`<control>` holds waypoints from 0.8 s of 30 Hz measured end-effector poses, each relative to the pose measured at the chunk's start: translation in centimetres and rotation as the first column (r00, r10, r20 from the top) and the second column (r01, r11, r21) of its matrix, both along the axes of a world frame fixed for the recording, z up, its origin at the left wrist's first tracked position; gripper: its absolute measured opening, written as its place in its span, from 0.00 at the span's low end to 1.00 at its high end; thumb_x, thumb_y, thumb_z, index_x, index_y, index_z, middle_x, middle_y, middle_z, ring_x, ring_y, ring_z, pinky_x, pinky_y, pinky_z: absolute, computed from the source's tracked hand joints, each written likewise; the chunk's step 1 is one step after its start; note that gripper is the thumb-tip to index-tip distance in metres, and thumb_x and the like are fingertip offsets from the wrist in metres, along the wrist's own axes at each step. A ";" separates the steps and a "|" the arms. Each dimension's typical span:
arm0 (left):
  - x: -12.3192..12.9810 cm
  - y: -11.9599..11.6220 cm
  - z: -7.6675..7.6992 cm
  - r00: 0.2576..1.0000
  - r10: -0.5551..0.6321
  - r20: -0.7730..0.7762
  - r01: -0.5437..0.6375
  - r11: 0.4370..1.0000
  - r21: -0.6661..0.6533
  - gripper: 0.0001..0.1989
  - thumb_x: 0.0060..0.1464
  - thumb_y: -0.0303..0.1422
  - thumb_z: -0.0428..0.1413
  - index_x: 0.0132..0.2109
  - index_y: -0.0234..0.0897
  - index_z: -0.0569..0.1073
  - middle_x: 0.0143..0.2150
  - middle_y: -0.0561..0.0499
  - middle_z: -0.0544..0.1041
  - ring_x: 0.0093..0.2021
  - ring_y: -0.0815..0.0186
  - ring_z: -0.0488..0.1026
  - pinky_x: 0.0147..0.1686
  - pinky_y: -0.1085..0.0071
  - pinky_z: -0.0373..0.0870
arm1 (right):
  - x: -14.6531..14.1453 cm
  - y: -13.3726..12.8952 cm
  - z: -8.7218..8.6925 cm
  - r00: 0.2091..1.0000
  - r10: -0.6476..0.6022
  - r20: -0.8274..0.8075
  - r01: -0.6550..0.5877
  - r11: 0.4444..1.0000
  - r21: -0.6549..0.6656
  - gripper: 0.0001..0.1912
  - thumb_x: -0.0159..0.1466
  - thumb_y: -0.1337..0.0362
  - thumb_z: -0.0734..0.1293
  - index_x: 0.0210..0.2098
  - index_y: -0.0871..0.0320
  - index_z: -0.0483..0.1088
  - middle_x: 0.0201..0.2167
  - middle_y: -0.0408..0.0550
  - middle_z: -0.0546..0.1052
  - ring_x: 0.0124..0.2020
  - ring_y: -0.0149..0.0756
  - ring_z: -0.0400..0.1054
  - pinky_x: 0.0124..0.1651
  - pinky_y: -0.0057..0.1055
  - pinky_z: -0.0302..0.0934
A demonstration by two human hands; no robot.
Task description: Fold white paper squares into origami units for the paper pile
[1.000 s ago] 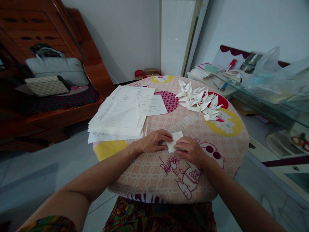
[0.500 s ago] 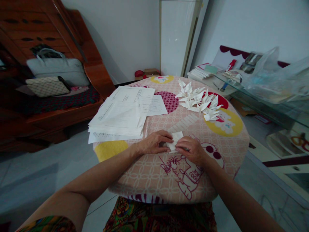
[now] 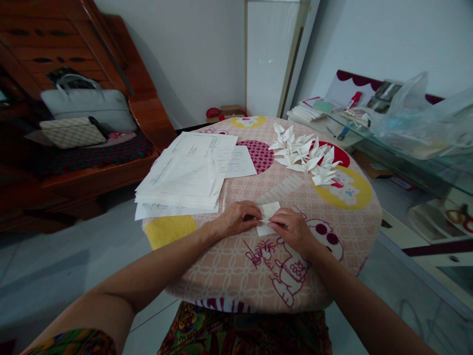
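A small white piece of folded paper [image 3: 270, 209] lies on the patterned tablecloth [image 3: 221, 266], between my hands. My left hand [image 3: 238, 217] pinches its left side with thumb and fingers. From the right, my right hand [image 3: 290, 226] pinches the same paper. A raised fold runs across the middle, between my fingertips, and a flap shows below it. Just beyond the paper is a pale translucent strip [image 3: 283, 189], probably a ruler. Several folded white paper cranes [image 3: 303, 150] are clustered at the far right of the table.
A stack of printed sheets [image 3: 181, 172] covers the table's left part. To the right, a glass shelf [image 3: 406, 158] holds a plastic bag [image 3: 410, 118] and papers. A wooden bench [image 3: 144, 113] with a grey handbag [image 3: 92, 106] stands at the left.
My fingers have lifted a fold across the middle of the paper, where it lay flatter before. My right fingertips have drawn together on it. Cranes and sheets stay put.
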State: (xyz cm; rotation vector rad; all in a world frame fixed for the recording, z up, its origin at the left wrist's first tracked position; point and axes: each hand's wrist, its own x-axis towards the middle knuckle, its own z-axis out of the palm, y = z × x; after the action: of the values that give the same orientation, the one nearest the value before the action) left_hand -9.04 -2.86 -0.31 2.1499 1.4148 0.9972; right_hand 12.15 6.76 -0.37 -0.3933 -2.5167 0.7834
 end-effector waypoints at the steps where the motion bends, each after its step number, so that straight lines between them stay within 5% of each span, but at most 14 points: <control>1: 0.1 0.0 0.1 1.000 0.011 0.005 -0.011 1.000 -0.014 0.08 0.59 0.33 0.57 0.38 0.33 0.79 0.37 0.45 0.79 0.38 0.65 0.75 0.39 0.71 0.70 | 0.0 0.0 0.1 1.000 -0.013 0.006 0.013 1.000 -0.027 0.07 0.64 0.68 0.67 0.30 0.59 0.76 0.28 0.47 0.76 0.32 0.34 0.69 0.37 0.30 0.59; 10: 0.7 0.0 0.5 0.989 0.143 0.019 -0.140 0.982 -0.124 0.06 0.58 0.30 0.56 0.35 0.34 0.77 0.34 0.49 0.77 0.35 0.68 0.73 0.36 0.72 0.68 | -0.5 0.1 0.4 0.994 -0.109 0.016 0.110 0.986 -0.128 0.08 0.64 0.70 0.65 0.32 0.58 0.77 0.29 0.47 0.78 0.32 0.34 0.70 0.37 0.31 0.60; 17: 0.8 0.0 0.4 0.993 0.101 -0.062 -0.106 0.990 -0.088 0.06 0.59 0.30 0.55 0.33 0.34 0.73 0.39 0.47 0.76 0.38 0.67 0.73 0.39 0.71 0.68 | 0.0 0.3 0.4 0.993 -0.093 0.079 0.106 0.979 -0.175 0.06 0.61 0.71 0.68 0.32 0.58 0.78 0.29 0.46 0.79 0.31 0.33 0.70 0.36 0.30 0.61; 24: 1.2 0.1 0.3 0.976 0.197 -0.095 -0.206 0.973 -0.103 0.04 0.55 0.28 0.57 0.32 0.34 0.72 0.38 0.48 0.76 0.38 0.65 0.73 0.40 0.69 0.69 | -0.1 0.1 0.1 0.976 -0.178 0.122 0.198 0.962 -0.186 0.12 0.59 0.72 0.69 0.42 0.58 0.77 0.33 0.48 0.81 0.32 0.36 0.73 0.37 0.31 0.64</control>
State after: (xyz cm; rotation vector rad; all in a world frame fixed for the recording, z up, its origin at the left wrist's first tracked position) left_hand -7.86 -2.72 0.01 2.0189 1.7155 0.8817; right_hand 12.07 6.82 -0.29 -0.7482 -2.4562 0.9615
